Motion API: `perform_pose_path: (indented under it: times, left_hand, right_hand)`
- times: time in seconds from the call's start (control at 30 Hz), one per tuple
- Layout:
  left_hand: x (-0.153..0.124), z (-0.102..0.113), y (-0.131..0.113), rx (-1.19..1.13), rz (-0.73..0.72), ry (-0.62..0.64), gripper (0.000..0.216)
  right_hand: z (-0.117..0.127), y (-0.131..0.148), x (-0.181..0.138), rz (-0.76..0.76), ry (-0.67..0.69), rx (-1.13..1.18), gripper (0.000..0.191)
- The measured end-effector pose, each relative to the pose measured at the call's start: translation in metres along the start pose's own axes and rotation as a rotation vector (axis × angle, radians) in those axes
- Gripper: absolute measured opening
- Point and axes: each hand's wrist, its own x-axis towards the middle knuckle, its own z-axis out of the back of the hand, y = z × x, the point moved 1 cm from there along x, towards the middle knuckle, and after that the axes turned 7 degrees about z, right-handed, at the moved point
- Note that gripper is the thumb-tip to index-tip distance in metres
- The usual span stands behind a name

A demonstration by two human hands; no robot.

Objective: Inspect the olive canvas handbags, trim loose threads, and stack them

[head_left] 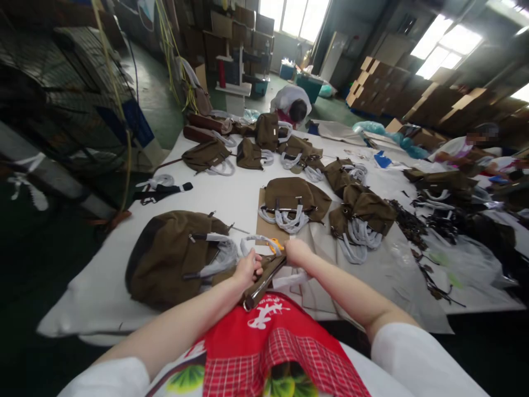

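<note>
My left hand (248,269) is closed around the top edge of a brown bag (264,278) that rests against my red apron at the table's near edge. My right hand (296,251) is closed on the same bag just beyond it, next to orange-handled scissors (276,245) lying on the table. A wrapped grey handle (254,240) loops out ahead of my left hand. A larger pile of brown bags (169,259) lies directly left of my hands.
Several more brown bags with wrapped handles (295,201) (361,212) cover the white table (231,193). Dark strap scraps (417,231) and clear plastic lie to the right. Other people work at the far end (291,105) and the right side (471,146). Cardboard boxes stand behind.
</note>
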Motion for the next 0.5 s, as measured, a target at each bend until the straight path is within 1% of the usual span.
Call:
perform_pose_path:
  times: [0.07,0.1,0.17,0.2,0.27,0.33,0.37,0.43,0.5]
  left_hand:
    - [-0.002,0.001,-0.002,-0.018,-0.003,-0.019,0.047]
    - [-0.003,0.002,-0.003,-0.024,-0.006,-0.027,0.047]
    - [-0.006,0.004,-0.007,-0.027,-0.019,-0.042,0.049]
    - [-0.007,0.006,-0.009,-0.025,-0.029,-0.049,0.050]
    - [-0.009,0.008,-0.012,-0.006,-0.055,-0.067,0.052]
    - [-0.008,0.010,-0.015,0.035,-0.085,-0.089,0.054]
    - [-0.008,0.010,-0.016,0.066,-0.098,-0.101,0.055]
    - [-0.007,0.009,-0.019,0.150,-0.128,-0.123,0.055]
    - [-0.010,0.009,-0.025,0.236,-0.163,-0.137,0.052]
  right_hand:
    - [-0.010,-0.021,0.015,-0.052,0.012,0.020,0.025]
    - [-0.015,-0.027,0.019,-0.059,0.006,0.031,0.026]
    - [-0.021,-0.030,0.019,-0.025,-0.037,0.059,0.020]
    - [-0.024,-0.028,0.016,0.020,-0.070,0.077,0.019]
    - [-0.029,-0.021,0.007,0.167,-0.119,0.126,0.022]
    - [-0.035,-0.013,-0.002,0.337,-0.130,0.185,0.026]
    - [-0.038,-0.010,-0.006,0.403,-0.132,0.210,0.025]
    - [-0.045,-0.007,-0.010,0.471,-0.158,0.248,0.016]
    - [-0.049,-0.005,-0.011,0.476,-0.218,0.270,0.007]
